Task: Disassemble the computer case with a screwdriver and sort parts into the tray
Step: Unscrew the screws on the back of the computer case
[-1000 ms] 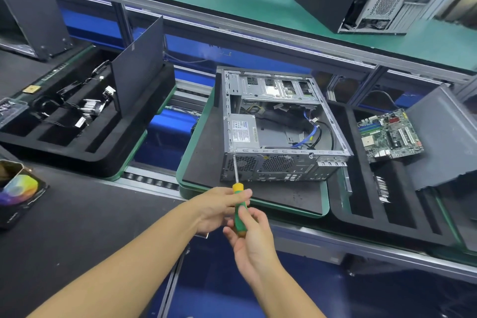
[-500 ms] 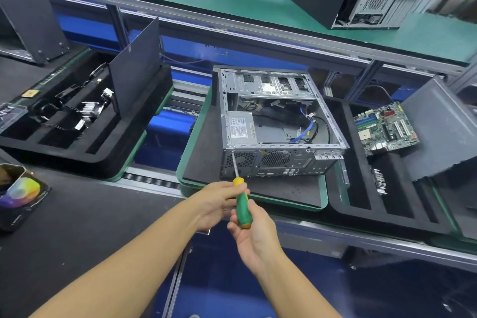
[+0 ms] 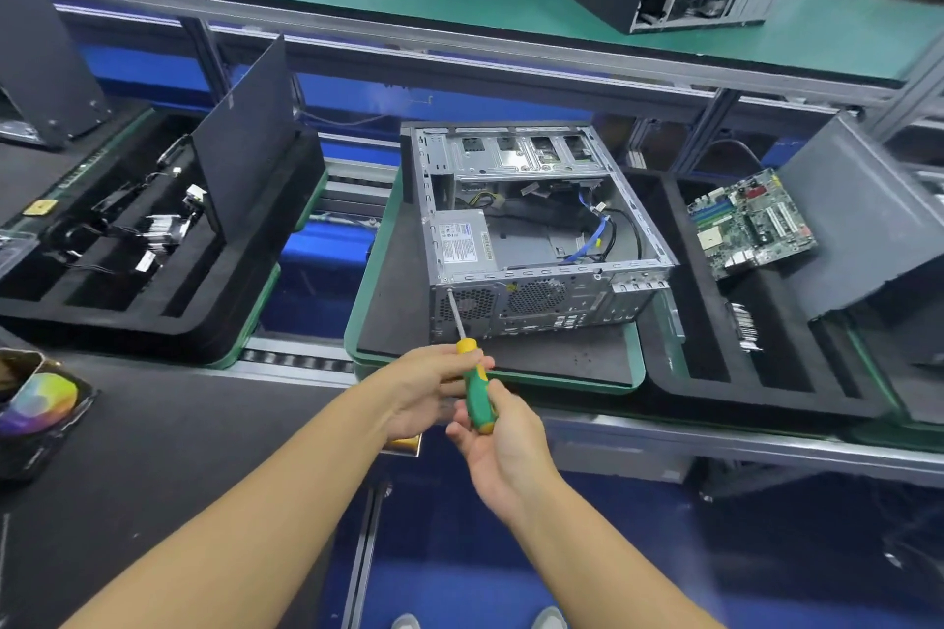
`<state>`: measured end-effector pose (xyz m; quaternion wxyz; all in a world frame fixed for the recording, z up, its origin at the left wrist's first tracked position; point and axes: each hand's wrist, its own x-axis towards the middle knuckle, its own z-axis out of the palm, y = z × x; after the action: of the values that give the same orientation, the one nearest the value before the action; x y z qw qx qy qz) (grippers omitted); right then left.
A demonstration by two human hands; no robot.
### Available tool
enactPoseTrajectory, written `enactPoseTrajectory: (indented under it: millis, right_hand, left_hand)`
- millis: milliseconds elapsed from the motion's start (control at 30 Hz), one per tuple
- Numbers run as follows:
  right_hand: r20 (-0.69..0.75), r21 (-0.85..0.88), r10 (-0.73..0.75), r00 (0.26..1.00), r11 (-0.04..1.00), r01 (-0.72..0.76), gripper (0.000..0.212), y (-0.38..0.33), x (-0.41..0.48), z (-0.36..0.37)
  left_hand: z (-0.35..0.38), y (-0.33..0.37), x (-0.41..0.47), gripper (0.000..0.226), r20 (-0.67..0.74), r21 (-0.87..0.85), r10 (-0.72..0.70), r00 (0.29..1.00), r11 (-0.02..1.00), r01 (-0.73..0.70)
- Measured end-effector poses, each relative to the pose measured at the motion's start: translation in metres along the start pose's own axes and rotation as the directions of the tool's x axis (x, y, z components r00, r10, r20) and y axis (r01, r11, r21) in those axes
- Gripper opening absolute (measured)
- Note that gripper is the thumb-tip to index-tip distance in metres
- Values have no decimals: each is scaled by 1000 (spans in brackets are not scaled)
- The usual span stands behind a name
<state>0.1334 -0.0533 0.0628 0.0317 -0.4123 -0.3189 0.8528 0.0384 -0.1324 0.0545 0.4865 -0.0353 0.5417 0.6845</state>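
Head view showed, nearest, the right hand (image 3: 503, 444) cupping the butt of the green-and-yellow screwdriver (image 3: 474, 391), thumb against the handle; the left hand (image 3: 426, 386) pinched the handle near its yellow collar; both grasped the tool. Its shaft slanted up to the computer case (image 3: 536, 230), tip at the rear panel's upper-left corner, below the power supply (image 3: 462, 245); whether it sat in a screw head was too small to tell. The step would likely go best with the shaft square to the screw, the right palm pushing firmly inward, and the left fingers only steadying, lest the tip slip out. The case lay open side up on a green-rimmed mat (image 3: 365, 291); to the right, the foam tray (image 3: 669, 373) held a motherboard (image 3: 751, 225).
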Motion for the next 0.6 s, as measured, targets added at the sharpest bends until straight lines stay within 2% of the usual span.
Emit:
enactPoseTrajectory:
  millis: [67, 167, 333, 400, 500, 600]
  right_hand:
    - [-6, -35, -47, 999, 998, 47, 13, 4, 0, 1]
    - [-12, -2, -89, 996, 996, 89, 24, 8, 4, 0]
    - [8, 175, 77, 997, 981, -77, 45, 6, -3, 0]
    - [13, 148, 65, 998, 987, -66, 37, 6, -5, 2]
    - [6, 56, -9, 1000, 998, 8, 14, 9, -4, 5]
    - [1, 21, -40, 999, 999, 40, 21, 13, -3, 6]
  left_hand:
    - [4, -1, -1, 13, -31, 40, -3, 1000, 999, 4]
    - [6, -2, 1, 13, -68, 0, 17, 998, 1000, -17]
    - [-1, 1, 0, 22, -73, -120, 38, 997, 992, -47]
    - [-2, 1, -2, 19, -46, -95, 23, 999, 995, -28]
    - [2, 0, -3, 14, -78, -13, 20, 997, 1000, -21]
    - [4, -2, -3, 26, -123, -51, 42, 991, 997, -49]
